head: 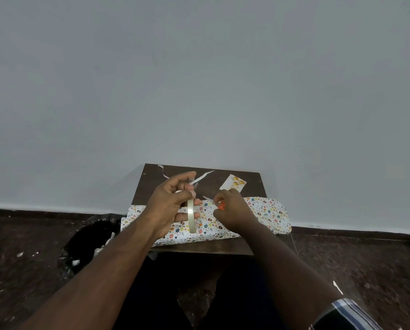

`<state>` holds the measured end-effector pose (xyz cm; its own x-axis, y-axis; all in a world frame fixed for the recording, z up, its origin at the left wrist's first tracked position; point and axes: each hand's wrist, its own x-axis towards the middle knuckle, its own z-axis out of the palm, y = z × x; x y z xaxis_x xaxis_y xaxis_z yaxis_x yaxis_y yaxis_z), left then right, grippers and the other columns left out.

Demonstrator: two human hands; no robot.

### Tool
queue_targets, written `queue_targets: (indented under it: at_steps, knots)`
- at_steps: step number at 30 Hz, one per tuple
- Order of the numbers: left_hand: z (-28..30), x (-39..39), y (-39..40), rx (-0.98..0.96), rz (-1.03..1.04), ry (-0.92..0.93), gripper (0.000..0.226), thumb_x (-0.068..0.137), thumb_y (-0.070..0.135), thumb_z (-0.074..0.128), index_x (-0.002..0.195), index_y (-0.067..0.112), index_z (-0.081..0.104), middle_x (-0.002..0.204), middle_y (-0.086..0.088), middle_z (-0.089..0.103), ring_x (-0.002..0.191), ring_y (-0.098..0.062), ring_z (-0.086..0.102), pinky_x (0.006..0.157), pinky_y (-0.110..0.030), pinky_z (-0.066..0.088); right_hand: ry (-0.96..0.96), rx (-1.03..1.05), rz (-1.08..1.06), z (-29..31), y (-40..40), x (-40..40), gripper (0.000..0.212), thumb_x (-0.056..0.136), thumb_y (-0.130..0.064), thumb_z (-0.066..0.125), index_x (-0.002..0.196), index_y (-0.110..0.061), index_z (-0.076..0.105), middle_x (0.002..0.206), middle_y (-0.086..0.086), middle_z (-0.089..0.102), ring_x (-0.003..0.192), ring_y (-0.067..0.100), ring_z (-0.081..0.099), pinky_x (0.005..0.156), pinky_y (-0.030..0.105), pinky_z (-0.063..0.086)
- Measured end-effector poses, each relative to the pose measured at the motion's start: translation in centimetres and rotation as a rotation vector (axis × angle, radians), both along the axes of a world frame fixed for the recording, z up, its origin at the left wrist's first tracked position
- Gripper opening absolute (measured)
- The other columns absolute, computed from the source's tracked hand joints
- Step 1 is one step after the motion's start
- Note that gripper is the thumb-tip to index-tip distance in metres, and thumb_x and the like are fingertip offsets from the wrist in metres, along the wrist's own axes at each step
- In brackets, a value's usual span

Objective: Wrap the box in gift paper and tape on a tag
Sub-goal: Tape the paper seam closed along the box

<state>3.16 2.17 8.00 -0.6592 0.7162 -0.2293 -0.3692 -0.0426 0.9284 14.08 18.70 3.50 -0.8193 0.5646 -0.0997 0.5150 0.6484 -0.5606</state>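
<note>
Both hands are busy w/ tape: your left hand (169,206) holds the tape roll (191,216) above the wrapped box (265,214), your right hand (232,210) grips an orange-handled cutter (221,206), prob. scissors. Step: cutting a strip. Next, I think, stick the tag (233,182), lying just beyond the right hand.

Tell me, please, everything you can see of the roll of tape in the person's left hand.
The roll of tape is a thin, pale, glossy ring, seen almost edge-on and standing upright. The left hand holds it with fingers through its hole, above the wrapped box. A clear strip seems to run from it toward the right hand, though the strip is hard to make out. How much tape remains cannot be told.
</note>
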Motion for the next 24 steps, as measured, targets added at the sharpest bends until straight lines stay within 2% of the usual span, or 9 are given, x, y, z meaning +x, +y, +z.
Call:
queue_targets:
  at_steps: [2,4,7,10,15,20,22,24]
  knots:
    - [-0.2,0.1,0.0,-0.012,0.0,0.007,0.046,0.094,-0.008,0.062,0.12,0.028,0.073,0.107,-0.007,0.059,0.086,-0.026,0.076,0.068,-0.049,0.062,-0.008,0.064,0.048,-0.6,-0.1,-0.2,0.029,0.085,-0.008,0.066,0.112,-0.018,0.062,0.109,-0.002,0.049,0.097,0.016,0.053,0.072,0.019,0.042]
    - [-0.3,0.1,0.0,-0.017,-0.003,0.004,0.046,0.094,-0.008,0.061,0.12,0.028,0.073,0.106,-0.007,0.058,0.086,-0.026,0.076,0.069,-0.048,0.062,-0.027,0.084,0.061,-0.9,0.0,-0.2,0.029,0.087,-0.006,0.067,0.113,-0.019,0.065,0.109,-0.001,0.058,0.102,0.018,0.057,0.08,0.026,0.049]
    - [-0.5,0.1,0.0,-0.01,0.001,-0.006,0.046,0.095,-0.007,0.061,0.12,0.028,0.073,0.104,-0.008,0.058,0.084,-0.026,0.076,0.069,-0.048,0.062,-0.066,0.168,0.041,-0.8,0.4,0.4,0.03,0.091,-0.018,0.07,0.121,-0.023,0.069,0.12,-0.002,0.068,0.11,0.018,0.058,0.092,0.033,0.052]
    - [-0.7,0.2,0.0,-0.002,0.002,-0.017,0.046,0.095,-0.007,0.06,0.12,0.029,0.073,0.103,-0.009,0.058,0.083,-0.025,0.076,0.07,-0.048,0.062,-0.129,0.236,0.019,-0.5,0.9,1.1,0.032,0.093,-0.029,0.069,0.125,-0.029,0.069,0.123,-0.004,0.069,0.114,0.018,0.057,0.096,0.035,0.051]
    - [-0.8,0.5,0.2,-0.021,0.013,-0.021,0.046,0.095,-0.006,0.06,0.12,0.031,0.074,0.111,-0.004,0.061,0.082,-0.024,0.076,0.071,-0.048,0.062,-0.249,0.204,0.041,0.3,1.0,0.9,0.039,0.096,-0.017,0.065,0.134,-0.026,0.066,0.132,0.001,0.066,0.118,0.021,0.061,0.104,0.036,0.05]
    - [-0.9,0.6,0.2,-0.024,0.007,-0.014,0.044,0.096,-0.004,0.06,0.118,0.031,0.074,0.104,-0.006,0.061,0.082,-0.025,0.076,0.077,-0.054,0.062,-0.332,0.212,0.05,1.1,1.0,0.6,0.048,0.093,-0.021,0.07,0.14,-0.024,0.06,0.135,0.003,0.065,0.12,0.022,0.062,0.103,0.036,0.051]
    - [-0.9,0.6,0.2,-0.027,0.01,-0.011,0.044,0.096,-0.004,0.06,0.117,0.032,0.075,0.105,-0.006,0.061,0.083,-0.026,0.076,0.076,-0.053,0.062,-0.255,0.175,0.016,1.5,0.8,0.5,0.051,0.093,-0.017,0.069,0.142,-0.022,0.057,0.134,0.004,0.065,0.119,0.023,0.062,0.099,0.036,0.052]
    - [-0.8,0.5,0.2,-0.032,0.022,-0.009,0.044,0.097,-0.004,0.059,0.116,0.032,0.075,0.108,-0.006,0.061,0.083,-0.027,0.076,0.073,-0.049,0.063,-0.126,0.023,-0.025,2.1,0.8,0.5,0.049,0.093,-0.007,0.065,0.14,-0.019,0.058,0.13,0.005,0.066,0.113,0.024,0.065,0.094,0.036,0.054]
